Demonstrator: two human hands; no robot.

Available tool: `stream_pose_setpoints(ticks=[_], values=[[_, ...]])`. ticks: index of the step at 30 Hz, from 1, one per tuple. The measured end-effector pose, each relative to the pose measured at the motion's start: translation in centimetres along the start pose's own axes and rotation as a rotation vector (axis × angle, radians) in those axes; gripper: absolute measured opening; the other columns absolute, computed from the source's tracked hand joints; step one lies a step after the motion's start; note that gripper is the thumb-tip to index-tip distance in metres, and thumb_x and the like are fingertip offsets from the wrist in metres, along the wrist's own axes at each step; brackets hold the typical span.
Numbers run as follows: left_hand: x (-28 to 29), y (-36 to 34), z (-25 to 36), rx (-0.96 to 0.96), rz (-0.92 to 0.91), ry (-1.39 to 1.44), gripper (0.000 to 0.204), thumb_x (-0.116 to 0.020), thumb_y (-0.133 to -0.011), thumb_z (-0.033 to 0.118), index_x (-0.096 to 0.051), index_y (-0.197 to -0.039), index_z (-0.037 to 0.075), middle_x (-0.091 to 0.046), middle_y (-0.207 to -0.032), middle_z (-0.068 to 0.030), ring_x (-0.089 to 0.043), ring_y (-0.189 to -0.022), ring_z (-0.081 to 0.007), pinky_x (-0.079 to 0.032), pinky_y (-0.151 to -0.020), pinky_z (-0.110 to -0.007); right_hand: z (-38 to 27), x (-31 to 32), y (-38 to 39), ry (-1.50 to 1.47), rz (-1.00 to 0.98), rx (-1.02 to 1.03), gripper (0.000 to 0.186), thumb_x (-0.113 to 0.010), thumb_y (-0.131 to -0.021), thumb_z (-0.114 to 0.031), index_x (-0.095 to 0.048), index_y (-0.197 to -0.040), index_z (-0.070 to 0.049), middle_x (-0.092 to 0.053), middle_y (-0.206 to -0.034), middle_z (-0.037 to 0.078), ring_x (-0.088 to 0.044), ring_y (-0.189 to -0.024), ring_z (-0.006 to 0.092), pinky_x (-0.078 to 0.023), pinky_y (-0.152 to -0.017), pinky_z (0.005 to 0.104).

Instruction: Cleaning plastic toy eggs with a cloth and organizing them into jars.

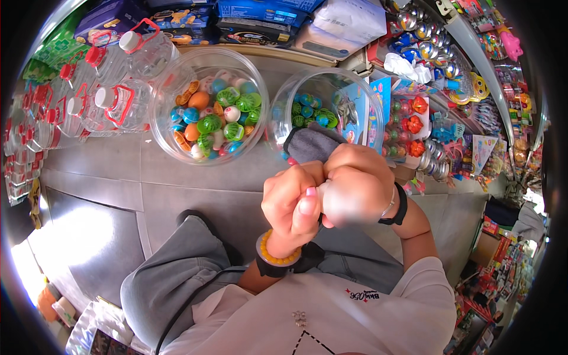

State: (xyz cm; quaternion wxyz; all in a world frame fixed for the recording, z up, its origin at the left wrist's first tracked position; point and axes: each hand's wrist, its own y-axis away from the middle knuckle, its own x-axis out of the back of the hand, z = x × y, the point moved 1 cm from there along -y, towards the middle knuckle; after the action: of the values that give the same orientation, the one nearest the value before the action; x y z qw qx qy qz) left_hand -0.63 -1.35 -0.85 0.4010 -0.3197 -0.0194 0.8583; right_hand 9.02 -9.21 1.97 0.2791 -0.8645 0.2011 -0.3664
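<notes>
My left hand and my right hand are pressed together in front of my chest, both closed into fists. A dark grey cloth with a black edge sticks out from the far side of the fists, and both hands appear to grip it. Part of my right hand is blurred. Just beyond the cloth stands a clear round tub with green and blue balls and small packets in it. To its left, a second clear tub holds many colourful balls, orange, green, blue and white.
Large clear bottles with red handles crowd the left. Blue boxes and a white package line the back. At the right are red toys and shelves of small packaged goods. Grey floor tiles lie below the tubs.
</notes>
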Motion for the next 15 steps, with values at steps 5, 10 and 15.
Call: stream_pose_setpoints(ticks=[5,10,15], values=[[2.4,-1.7,0.2,-0.130,-0.454,-0.289,0.043,-0.053,-0.080,0.042,-0.042,-0.068,0.002,-0.046,-0.066,-0.0101,-0.044,-0.051,-0.0260,-0.036,-0.046,-0.033,-0.5,1.7,-0.5,0.029,-0.160,-0.101,0.044,-0.077,-0.061,-0.031,-0.052,-0.086,-0.005,-0.051,-0.062,0.003,-0.049,-0.048,0.0201,-0.036,-0.041,0.0282],[3.1,-1.9,1.0,-0.100,-0.539,-0.499,0.039,-0.053,-0.080,0.040,-0.044,-0.071,0.003,-0.048,-0.070,-0.0092,-0.046,-0.054,-0.0282,-0.038,-0.047,-0.035,-0.9,2.2,-1.2,-0.043,-0.222,-0.278,0.039,-0.076,-0.063,-0.032,-0.053,-0.078,-0.004,-0.051,-0.057,0.005,-0.051,-0.047,0.0205,-0.037,-0.042,0.0289],[3.5,-2.4,1.2,-0.113,-0.499,-0.671,0.035,-0.056,-0.078,0.037,-0.047,-0.074,0.003,-0.048,-0.070,-0.0096,-0.048,-0.055,-0.0285,-0.039,-0.048,-0.035,-0.9,1.8,-1.5,-0.172,-0.282,-0.670,0.040,-0.070,-0.071,-0.037,-0.050,-0.078,-0.002,-0.049,-0.056,0.007,-0.052,-0.048,0.0171,-0.038,-0.045,0.0261]])
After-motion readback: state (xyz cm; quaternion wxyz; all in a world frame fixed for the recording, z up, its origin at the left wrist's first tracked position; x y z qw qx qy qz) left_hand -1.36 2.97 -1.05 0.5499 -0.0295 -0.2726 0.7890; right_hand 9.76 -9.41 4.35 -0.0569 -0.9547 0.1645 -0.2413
